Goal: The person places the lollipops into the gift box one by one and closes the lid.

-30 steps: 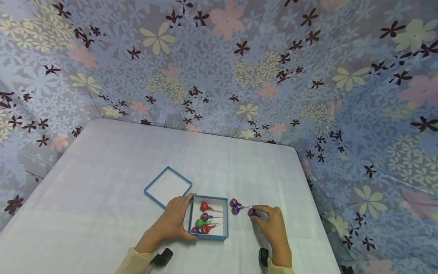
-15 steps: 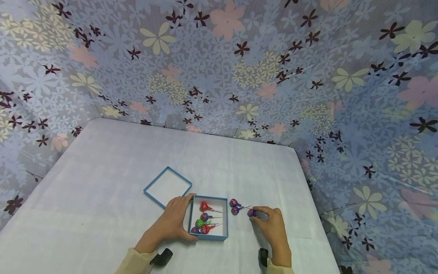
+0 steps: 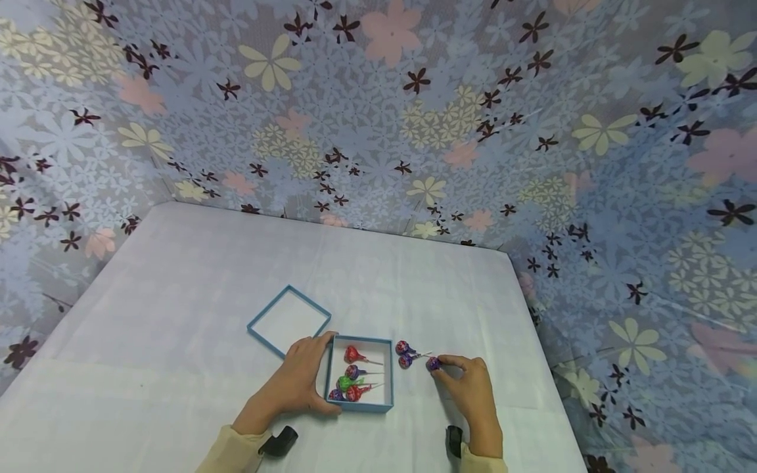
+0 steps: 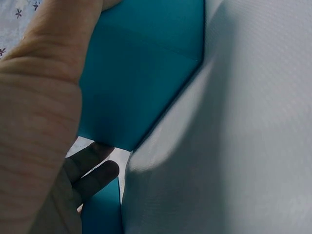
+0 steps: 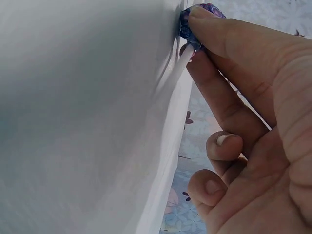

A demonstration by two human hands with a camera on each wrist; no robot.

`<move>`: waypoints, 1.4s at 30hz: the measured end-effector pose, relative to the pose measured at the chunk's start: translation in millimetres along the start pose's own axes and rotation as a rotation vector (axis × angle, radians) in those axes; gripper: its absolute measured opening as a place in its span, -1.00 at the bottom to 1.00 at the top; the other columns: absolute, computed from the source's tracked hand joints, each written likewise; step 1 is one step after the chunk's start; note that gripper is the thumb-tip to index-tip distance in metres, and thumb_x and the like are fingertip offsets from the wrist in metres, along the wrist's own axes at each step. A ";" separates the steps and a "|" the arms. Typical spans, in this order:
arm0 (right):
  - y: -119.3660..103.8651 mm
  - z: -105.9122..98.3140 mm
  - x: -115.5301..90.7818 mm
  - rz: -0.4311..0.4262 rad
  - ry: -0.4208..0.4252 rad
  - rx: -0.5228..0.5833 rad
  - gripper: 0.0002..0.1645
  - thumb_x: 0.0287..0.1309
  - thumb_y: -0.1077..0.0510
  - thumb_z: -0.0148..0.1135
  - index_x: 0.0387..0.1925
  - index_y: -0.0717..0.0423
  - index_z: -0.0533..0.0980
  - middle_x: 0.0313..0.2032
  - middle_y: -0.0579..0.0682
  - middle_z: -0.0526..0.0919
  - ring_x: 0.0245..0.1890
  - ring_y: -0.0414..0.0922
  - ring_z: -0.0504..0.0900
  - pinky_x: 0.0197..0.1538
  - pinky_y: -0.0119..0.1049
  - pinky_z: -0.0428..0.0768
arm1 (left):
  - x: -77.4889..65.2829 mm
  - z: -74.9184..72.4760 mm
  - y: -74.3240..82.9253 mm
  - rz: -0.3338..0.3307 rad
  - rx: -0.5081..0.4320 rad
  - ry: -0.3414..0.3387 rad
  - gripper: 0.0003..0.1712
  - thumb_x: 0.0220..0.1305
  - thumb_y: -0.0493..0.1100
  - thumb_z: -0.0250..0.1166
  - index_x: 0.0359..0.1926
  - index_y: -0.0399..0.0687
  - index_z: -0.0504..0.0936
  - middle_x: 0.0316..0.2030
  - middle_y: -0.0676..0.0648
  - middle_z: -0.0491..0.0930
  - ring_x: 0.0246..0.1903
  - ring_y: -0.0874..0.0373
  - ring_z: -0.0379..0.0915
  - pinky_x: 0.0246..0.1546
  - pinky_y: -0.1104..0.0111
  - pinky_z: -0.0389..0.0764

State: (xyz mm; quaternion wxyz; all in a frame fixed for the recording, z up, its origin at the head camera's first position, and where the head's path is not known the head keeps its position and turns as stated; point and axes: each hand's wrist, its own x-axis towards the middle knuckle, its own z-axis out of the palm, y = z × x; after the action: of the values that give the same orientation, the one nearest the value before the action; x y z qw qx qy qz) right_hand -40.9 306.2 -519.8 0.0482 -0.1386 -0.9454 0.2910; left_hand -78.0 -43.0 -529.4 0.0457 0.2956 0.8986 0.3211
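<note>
My left hand (image 3: 298, 376) spans the left side of an open blue box (image 3: 362, 406), fingers at its far corner and thumb along the near side. In the left wrist view the box's blue outer wall (image 4: 141, 73) fills the space beside the hand. Inside lie several wrapped lollipops: a red one (image 3: 352, 355) at the back, then a purple one (image 3: 352, 372), a green one (image 3: 343, 383) and others in front. Right of the box, my right hand (image 3: 470, 387) pinches the wrapped head of a purple lollipop (image 5: 189, 31) between thumb and fingers, its white stick pointing down to the tabletop.
Two purple lollipops (image 3: 405, 360) lie together between the box and my right hand, sticks pointing right. The blue-rimmed lid (image 3: 266, 309) lies behind and left of the box. A white cloth covers the table (image 3: 236, 256); a flowered curtain (image 3: 367, 131) hangs behind it.
The head view has tilted very slightly. Both hands keep their hold, and the pinched lollipop has shifted only a touch to the left.
</note>
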 end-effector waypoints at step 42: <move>-40.1 -3.5 -8.0 -0.225 0.091 0.173 -0.68 -0.09 0.14 0.63 -0.21 -0.12 0.78 -0.25 -0.25 0.77 -0.22 -0.02 0.49 -0.18 -0.19 0.46 | -0.7 0.5 0.3 -0.006 -0.005 0.006 0.59 -0.44 0.42 0.63 0.51 -0.28 0.08 0.33 -0.23 0.37 0.30 -0.17 0.26 0.38 -0.16 0.17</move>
State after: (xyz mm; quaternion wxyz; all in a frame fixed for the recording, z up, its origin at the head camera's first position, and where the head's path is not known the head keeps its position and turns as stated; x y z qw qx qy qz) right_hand -42.1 274.0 -494.4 0.1352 -0.0400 -0.9231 0.3577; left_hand -77.1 -42.9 -529.8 0.0449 0.2920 0.8988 0.3240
